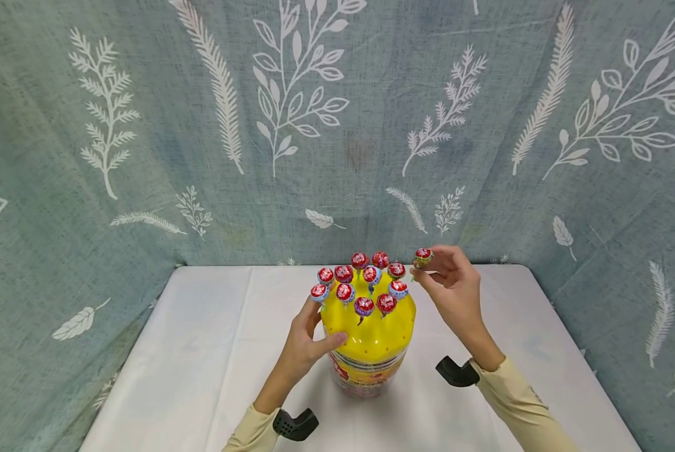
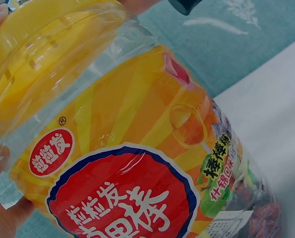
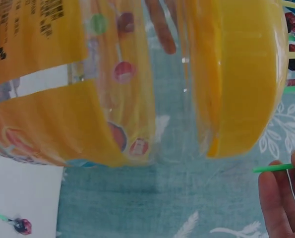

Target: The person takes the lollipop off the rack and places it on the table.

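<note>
A clear plastic jar (image 1: pixel 367 376) with an orange-and-yellow label stands upright on the table under a yellow lid (image 1: pixel 373 342). Several wrapped lollipops (image 1: pixel 363 306) stick up out of the lid, mostly over its back and left part. My left hand (image 1: pixel 300 344) holds the jar at the left of the lid, thumb lying on the lid's top front. To the right of the lid, my right hand (image 1: pixel 456 292) pinches a lollipop (image 1: pixel 423 255) by its green stick (image 3: pixel 273 168), candy end up. In the left wrist view, the jar's label (image 2: pixel 127 193) fills most of the picture.
The jar stands on a white-covered table (image 1: pixel 213 370). Another lollipop (image 3: pixel 22 225) lies on the white surface in the right wrist view. A grey-green curtain (image 1: pixel 337 157) with white leaf prints hangs behind and at both sides. Each wrist wears a black camera mount (image 1: pixel 295 425).
</note>
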Tool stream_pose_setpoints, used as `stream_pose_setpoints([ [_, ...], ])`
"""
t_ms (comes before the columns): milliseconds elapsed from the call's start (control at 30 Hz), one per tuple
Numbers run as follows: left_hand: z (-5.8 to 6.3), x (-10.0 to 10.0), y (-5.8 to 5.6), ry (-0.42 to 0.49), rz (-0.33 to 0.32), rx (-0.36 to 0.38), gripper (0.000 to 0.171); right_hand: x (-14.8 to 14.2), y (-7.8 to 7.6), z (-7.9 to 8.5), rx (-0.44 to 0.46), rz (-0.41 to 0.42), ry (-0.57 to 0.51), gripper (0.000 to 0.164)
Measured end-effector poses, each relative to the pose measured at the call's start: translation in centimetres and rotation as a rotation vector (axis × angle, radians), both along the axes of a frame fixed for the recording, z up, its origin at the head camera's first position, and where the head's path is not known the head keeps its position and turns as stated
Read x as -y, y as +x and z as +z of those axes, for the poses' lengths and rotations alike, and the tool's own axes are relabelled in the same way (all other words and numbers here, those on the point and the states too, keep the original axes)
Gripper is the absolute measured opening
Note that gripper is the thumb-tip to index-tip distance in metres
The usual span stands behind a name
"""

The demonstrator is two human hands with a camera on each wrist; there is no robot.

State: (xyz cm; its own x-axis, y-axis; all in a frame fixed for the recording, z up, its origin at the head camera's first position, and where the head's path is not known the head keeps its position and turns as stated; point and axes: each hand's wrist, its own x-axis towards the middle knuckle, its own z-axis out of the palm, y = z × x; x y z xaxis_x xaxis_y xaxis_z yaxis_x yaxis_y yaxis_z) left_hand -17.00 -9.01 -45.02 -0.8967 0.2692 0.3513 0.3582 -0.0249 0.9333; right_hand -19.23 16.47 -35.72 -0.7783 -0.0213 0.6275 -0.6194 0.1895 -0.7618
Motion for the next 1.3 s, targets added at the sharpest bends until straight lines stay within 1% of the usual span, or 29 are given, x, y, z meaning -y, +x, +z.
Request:
stream_pose_setpoints([
  [233, -0.1, 0.0, -0.1, 0.001, 0.001, 0.001, 0.073, -0.3, -0.1, -0.3, 0.034, -0.025, 0.008, 0.036],
  [367, 0.0, 0.0, 0.0, 0.0, 0.004, 0.006, 0.072, -0.5, -0.3, -0.7, 0.076, -0.038, -0.005, 0.036],
  [533, 0.1, 0.0, 0.1, 0.006, 0.003, -0.001, 0.073, -0.9, -0.6, -1.5, 0.143, -0.047, -0.026, 0.037],
  [667, 0.1, 0.0, 0.0, 0.009, 0.002, -0.009, 0.073, -1.4, -0.9, -2.2, 0.185, -0.069, -0.021, 0.037],
  [833, 0.1, 0.0, 0.1, 0.009, 0.003, 0.0, 0.073, -1.8, -1.2, -3.0, 0.225, -0.087, -0.014, 0.036],
  [933, 0.1, 0.0, 0.1, 0.005, 0.009, 0.008, 0.073, -1.9, -1.5, -3.4, 0.256, -0.089, -0.027, 0.037],
  [1033, 0.0, 0.0, 0.1, 0.006, 0.008, 0.01, 0.073, -2.2, -1.9, -4.2, 0.277, -0.097, -0.031, 0.037],
  [1133, 0.0, 0.0, 0.1, 0.006, 0.005, 0.009, 0.073, -2.7, -2.6, -5.6, 0.301, -0.108, -0.04, 0.037],
  [1300, -0.1, 0.0, 0.0, 0.001, 0.005, -0.004, 0.073, -3.4, -3.7, -8.0, 0.337, -0.148, -0.029, 0.039],
])
